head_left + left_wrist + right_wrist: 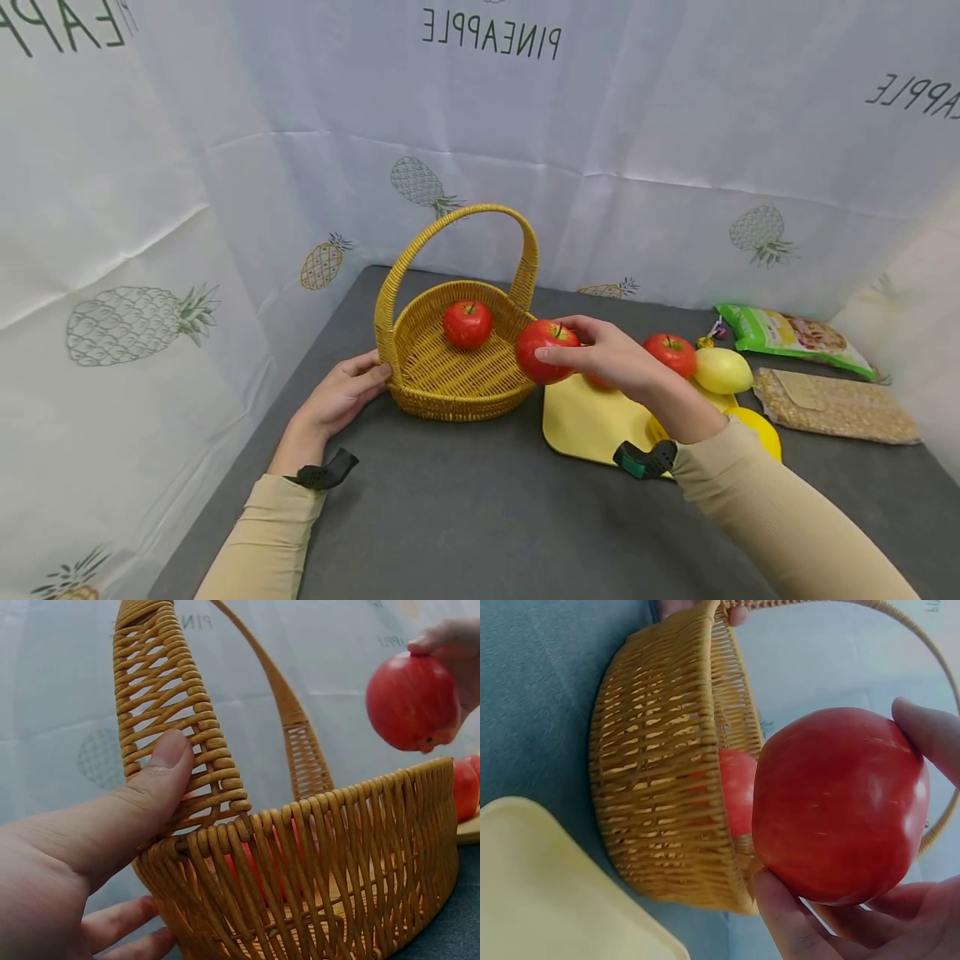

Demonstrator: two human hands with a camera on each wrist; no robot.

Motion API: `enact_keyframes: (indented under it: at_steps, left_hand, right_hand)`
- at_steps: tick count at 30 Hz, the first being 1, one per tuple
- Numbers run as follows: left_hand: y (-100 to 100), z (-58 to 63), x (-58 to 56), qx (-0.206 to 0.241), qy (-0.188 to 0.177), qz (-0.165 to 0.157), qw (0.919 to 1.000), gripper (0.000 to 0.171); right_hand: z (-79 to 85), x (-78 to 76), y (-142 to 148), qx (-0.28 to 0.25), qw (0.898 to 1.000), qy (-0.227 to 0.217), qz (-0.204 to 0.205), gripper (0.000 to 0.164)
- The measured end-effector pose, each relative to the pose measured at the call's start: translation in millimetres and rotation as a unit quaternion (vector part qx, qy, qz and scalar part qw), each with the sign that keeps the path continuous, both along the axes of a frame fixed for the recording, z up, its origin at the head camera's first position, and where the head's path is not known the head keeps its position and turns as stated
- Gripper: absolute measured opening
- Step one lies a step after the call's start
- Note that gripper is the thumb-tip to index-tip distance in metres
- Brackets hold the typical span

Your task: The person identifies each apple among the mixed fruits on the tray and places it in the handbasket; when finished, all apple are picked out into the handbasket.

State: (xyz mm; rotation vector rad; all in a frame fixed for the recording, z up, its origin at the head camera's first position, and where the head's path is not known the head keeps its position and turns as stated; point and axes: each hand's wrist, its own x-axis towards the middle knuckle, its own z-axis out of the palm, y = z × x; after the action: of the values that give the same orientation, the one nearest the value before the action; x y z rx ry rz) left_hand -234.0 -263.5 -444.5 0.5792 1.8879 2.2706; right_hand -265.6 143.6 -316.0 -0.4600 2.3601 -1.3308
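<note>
A wicker basket (450, 407) with a tall arched handle stands on the dark table, one red apple (467, 324) lying inside. At its left side my left hand (345, 392) grips it, the thumb (169, 750) pressed on the foot of the handle and the other fingers low against the outer wall. My right hand (611, 354) holds a second red apple (840, 806) between thumb and fingers. In the left wrist view this held apple (412, 701) is raised above the basket's right rim.
Right of the basket, a yellow cutting board (577, 429) bears more fruit, including a red apple (670, 357) and a pale yellow fruit (723, 371), partly behind my right forearm. Farther right lie a green food bag (795, 340) and a clear bag of grains (836, 404). Pineapple-print cloth hangs around the table.
</note>
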Motion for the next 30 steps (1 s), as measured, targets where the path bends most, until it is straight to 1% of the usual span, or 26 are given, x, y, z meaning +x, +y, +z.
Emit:
enact_keyframes:
  at_steps: [4,10,17,22,27,30]
  left_hand:
    - [2,0.0,-0.4,-0.002,-0.003,0.002,1.0000,0.027]
    - [4,0.1,-0.7,-0.002,-0.009,0.002,1.0000,0.026]
    - [2,-1.6,2.2,0.005,-0.021,0.006,0.9998,0.027]
    - [3,-2.6,3.8,0.008,-0.025,0.009,0.9996,0.032]
    - [4,-2.1,5.1,0.010,-0.032,0.022,0.9992,0.038]
    - [5,-2.5,4.2,0.019,-0.027,0.010,0.9994,0.032]
  right_hand:
    - [-0.5,-4.2,-7,-0.010,1.000,-0.008,0.001,0.071]
    - [-2.5,-12.4,-20,-0.034,0.999,-0.035,-0.004,0.075]
    - [-2.2,-23.2,-40,-0.029,0.997,-0.065,0.001,0.078]
    - [-0.2,-29.7,-49,-0.025,0.997,-0.074,0.004,0.077]
    - [-1.1,-32.5,-56,-0.038,0.996,-0.079,0.006,0.080]
    - [-4.0,-30.5,-57,-0.042,0.996,-0.080,0.001,0.078]
